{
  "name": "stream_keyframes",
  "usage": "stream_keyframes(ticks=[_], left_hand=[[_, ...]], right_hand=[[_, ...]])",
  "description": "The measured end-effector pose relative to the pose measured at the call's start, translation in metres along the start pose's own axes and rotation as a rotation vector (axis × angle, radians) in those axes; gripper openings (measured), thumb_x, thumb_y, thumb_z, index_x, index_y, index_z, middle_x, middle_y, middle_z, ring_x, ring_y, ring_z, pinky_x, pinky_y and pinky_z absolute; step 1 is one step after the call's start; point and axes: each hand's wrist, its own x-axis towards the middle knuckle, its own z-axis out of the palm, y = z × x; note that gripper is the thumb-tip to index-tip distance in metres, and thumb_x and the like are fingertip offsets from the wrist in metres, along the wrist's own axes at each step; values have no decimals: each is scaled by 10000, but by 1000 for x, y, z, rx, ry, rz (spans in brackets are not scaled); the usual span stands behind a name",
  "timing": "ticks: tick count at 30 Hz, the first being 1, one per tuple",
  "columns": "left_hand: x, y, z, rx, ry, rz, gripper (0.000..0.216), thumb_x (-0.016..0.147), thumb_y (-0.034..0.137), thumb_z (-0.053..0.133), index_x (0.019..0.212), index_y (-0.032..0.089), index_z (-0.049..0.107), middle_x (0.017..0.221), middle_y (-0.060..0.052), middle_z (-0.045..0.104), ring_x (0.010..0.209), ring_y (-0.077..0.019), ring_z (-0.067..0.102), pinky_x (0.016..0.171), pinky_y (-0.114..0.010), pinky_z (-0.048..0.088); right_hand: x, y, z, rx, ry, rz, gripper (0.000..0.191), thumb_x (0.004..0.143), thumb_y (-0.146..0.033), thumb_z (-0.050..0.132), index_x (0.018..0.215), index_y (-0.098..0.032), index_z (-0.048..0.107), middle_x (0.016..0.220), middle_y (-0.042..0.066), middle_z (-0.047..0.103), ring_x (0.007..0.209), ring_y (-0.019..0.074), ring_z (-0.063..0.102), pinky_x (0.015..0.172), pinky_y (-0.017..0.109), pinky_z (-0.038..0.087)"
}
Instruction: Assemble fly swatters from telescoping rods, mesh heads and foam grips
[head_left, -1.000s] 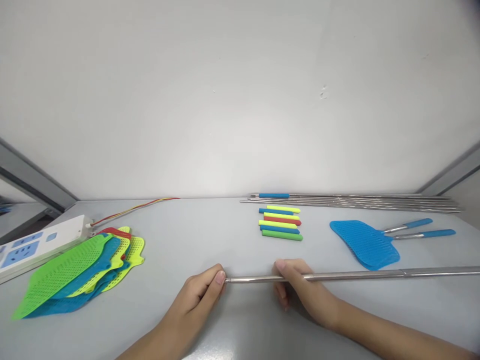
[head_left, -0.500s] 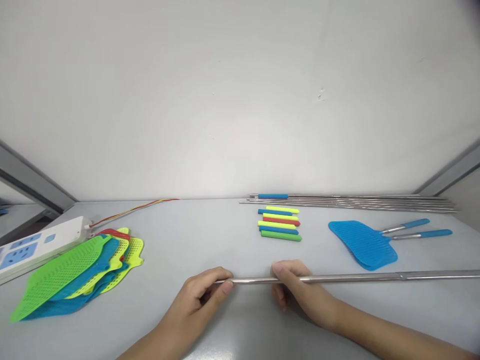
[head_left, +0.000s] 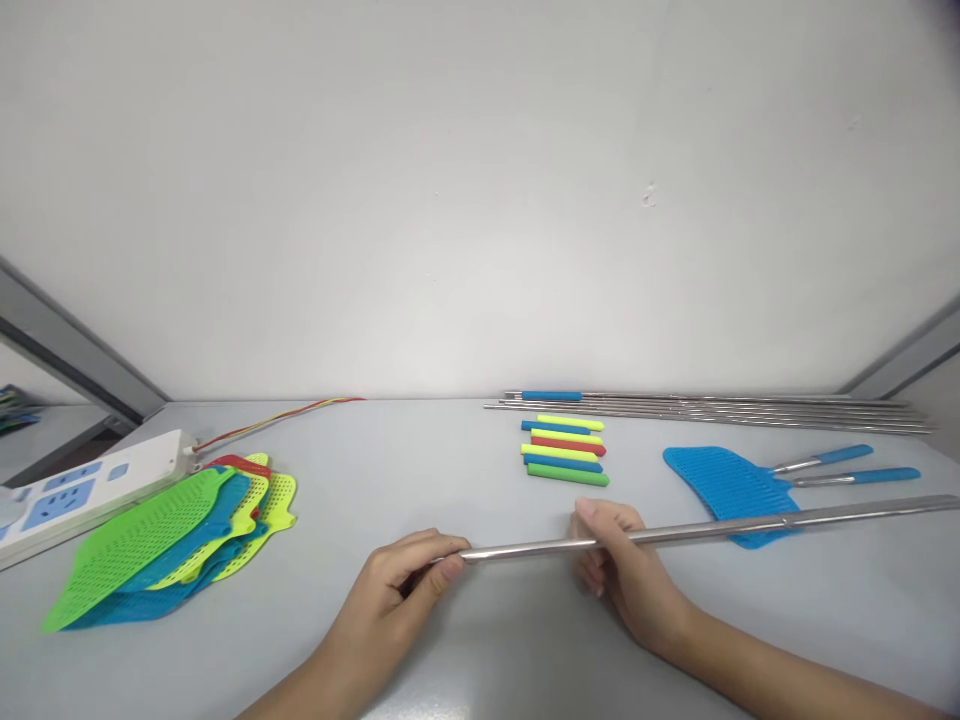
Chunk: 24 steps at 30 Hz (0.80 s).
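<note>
A long, thin telescopic metal rod [head_left: 517,549] lies across both hands, its right part rising slightly toward the right edge. My left hand [head_left: 409,585] is closed, pinching the rod's left end between thumb and fingers. Farther along, my right hand [head_left: 619,560] grips the same rod, thumb on top and fingers curled beneath. Behind the right part of the rod lie two blue fly swatters [head_left: 727,485] with metal shafts and blue handles. Beyond my hands is a row of coloured handle sleeves [head_left: 566,452] in yellow, blue, red and green.
More metal rods [head_left: 750,408] lie along the wall, one with a blue sleeve [head_left: 551,396]. At left, perforated swatter heads [head_left: 150,530] in green, blue, yellow and red are piled against a white power strip [head_left: 112,485]. A red and yellow cord [head_left: 277,415] runs to the wall.
My right hand has slid right along the rod and lifted slightly. The rod's right part has tilted up and now crosses in front of the blue swatters. The view has shifted a little.
</note>
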Motion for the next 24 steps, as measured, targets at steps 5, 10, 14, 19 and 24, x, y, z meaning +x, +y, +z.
stream_keyframes(ticks=[5,10,14,19,24], left_hand=[[-1,-3,0,-52,29,-37,229,772,346,436,846,194,592,643,9,534,465,-73,376,441,-187,315],[-1,1,-1,-59,43,-74,240,775,356,420,820,186,584,541,29,462,467,-82,365,438,-188,301],[-1,4,-1,51,29,0,237,792,341,393,792,191,576,621,8,486,545,-101,410,482,-197,320],[-4,7,3,349,-220,217,261,830,263,313,644,182,478,625,2,470,602,-117,441,565,-218,339],[-10,3,6,545,-279,307,208,841,222,263,681,194,394,646,0,473,600,-133,432,578,-249,331]], right_hand=[[2,-1,-1,187,85,-22,434,783,-371,432,440,-172,257,419,-62,210,369,58,189,372,220,135],[3,-2,-3,306,155,-73,463,793,-448,339,431,-177,238,405,-58,168,365,69,172,372,230,141],[5,-3,-4,382,216,-63,477,787,-482,289,425,-181,214,408,-56,146,354,71,165,351,226,123],[9,-3,-3,415,212,0,425,788,-363,372,450,-178,191,410,-60,150,350,68,157,358,231,114],[8,-3,-3,397,200,-19,413,791,-328,369,445,-174,203,405,-58,146,353,71,171,363,231,107]])
